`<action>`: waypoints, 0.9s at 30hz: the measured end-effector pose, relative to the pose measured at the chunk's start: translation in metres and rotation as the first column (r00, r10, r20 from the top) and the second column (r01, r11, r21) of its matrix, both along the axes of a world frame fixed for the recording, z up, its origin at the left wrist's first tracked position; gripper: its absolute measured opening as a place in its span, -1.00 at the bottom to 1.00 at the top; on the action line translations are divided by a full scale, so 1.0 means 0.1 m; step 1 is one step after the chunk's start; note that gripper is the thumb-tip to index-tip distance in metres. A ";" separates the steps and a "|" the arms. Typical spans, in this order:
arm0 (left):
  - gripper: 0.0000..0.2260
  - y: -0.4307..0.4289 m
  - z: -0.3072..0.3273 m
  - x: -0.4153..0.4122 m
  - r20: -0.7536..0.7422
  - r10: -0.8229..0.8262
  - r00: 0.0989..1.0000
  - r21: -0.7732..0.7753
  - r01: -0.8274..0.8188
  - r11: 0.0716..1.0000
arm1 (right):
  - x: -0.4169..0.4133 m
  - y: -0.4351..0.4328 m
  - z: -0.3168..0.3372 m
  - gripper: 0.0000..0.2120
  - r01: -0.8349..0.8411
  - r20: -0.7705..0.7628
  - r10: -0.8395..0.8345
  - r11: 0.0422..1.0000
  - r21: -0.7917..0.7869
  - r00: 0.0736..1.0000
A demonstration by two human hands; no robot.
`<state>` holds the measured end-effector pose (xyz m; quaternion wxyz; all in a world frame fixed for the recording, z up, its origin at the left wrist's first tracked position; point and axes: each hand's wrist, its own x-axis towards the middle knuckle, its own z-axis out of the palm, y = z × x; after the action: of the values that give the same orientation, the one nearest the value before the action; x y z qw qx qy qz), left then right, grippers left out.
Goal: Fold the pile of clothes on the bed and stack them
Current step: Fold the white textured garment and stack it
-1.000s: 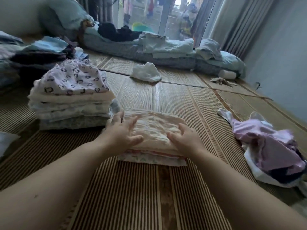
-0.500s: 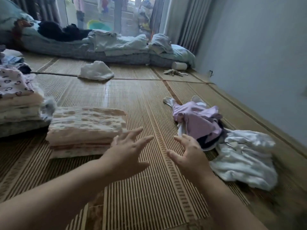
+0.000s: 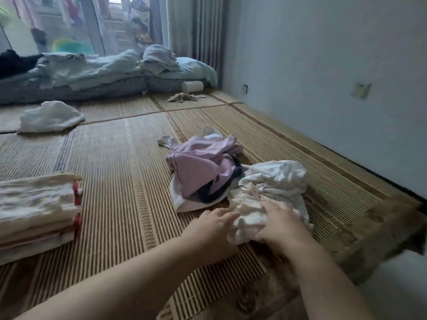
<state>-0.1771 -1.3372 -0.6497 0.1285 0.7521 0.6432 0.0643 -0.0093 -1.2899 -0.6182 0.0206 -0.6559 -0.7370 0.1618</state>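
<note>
A crumpled white garment lies on the woven mat near the right edge. My right hand rests on top of its near end, fingers curled into the cloth. My left hand touches the same garment's left side, fingers spread. Just beyond lies a rumpled pink and dark garment pile. A folded stack of cream and red-trimmed clothes sits at the left edge of the view.
A loose white cloth lies far left on the mat. Bedding and a mattress line the window side, with a white roll and a small rag beyond. The wall runs along the right; the mat's edge drops off at right.
My view has swung right, away from the folded stack. Both hands left the stack, crossed the mat and landed on the crumpled white garment.
</note>
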 end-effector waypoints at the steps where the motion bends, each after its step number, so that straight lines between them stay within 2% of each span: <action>1: -0.47 0.07 -0.01 0.06 -0.017 -0.010 1.000 -0.003 0.010 1.000 | 0.08 0.03 -0.04 -0.18 0.008 0.013 -0.008 0.999 -0.043 1.000; 3: -0.69 0.18 0.01 0.14 0.007 0.008 1.000 0.025 -0.008 1.000 | 0.20 0.07 -0.11 -0.17 0.020 -0.008 -0.021 0.997 -0.075 1.000; 5: -0.84 0.20 0.08 0.15 0.057 0.012 0.998 0.061 -0.016 0.998 | 0.26 0.10 -0.15 -0.26 0.033 -0.055 -0.035 0.999 -0.028 0.998; 8: -0.85 0.14 0.37 0.06 0.134 0.000 0.991 0.134 -0.018 0.991 | 0.30 0.09 -0.16 -0.50 0.078 -0.107 -0.068 0.993 0.093 0.992; 11: -0.87 0.05 0.86 -0.12 0.195 -0.018 0.981 0.218 -0.026 0.976 | 0.28 0.02 -0.08 -0.73 0.053 -0.211 0.014 0.949 0.310 0.977; 14: -0.93 -0.13 1.43 -0.33 0.223 0.044 0.974 0.316 -0.115 0.942 | 0.23 -0.11 0.18 -0.67 0.127 -0.449 0.152 0.837 0.532 0.881; 15: -0.91 -0.20 1.61 -0.41 0.225 0.070 0.972 0.353 -0.148 0.924 | 0.19 -0.16 0.30 -0.68 0.172 -0.527 0.185 0.813 0.556 0.829; 18: -0.87 -0.44 2.12 -0.63 0.240 0.092 0.966 0.403 -0.185 0.897 | 0.03 -0.29 0.63 -0.79 0.227 -0.675 0.225 0.829 0.512 0.703; 20: -0.90 -0.62 2.42 -0.78 0.231 0.115 0.966 0.447 -0.210 0.870 | -0.12 -0.35 0.91 -0.78 0.211 -0.690 0.261 0.828 0.520 0.675; 22: -0.93 -0.78 2.67 -0.94 0.171 0.191 0.967 0.511 -0.253 0.822 | -0.25 -0.33 1.23 -0.84 0.188 -0.652 0.304 0.798 0.572 0.695; 25: -0.86 -1.11 3.00 -1.20 0.066 0.325 0.943 0.597 -0.298 0.745 | -0.46 -0.37 1.72 -0.88 0.063 -0.475 0.338 0.759 0.648 0.813; 27: -0.84 -1.35 3.17 -1.37 0.053 0.379 0.924 0.636 -0.324 0.700 | -0.62 -0.46 1.94 -0.86 -0.034 -0.352 0.348 0.751 0.659 0.869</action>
<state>-0.3139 -1.4721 -0.3331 -0.1737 0.6159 0.7196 0.2696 -0.0711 -1.3357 -0.4238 0.3943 -0.4721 -0.7867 0.0538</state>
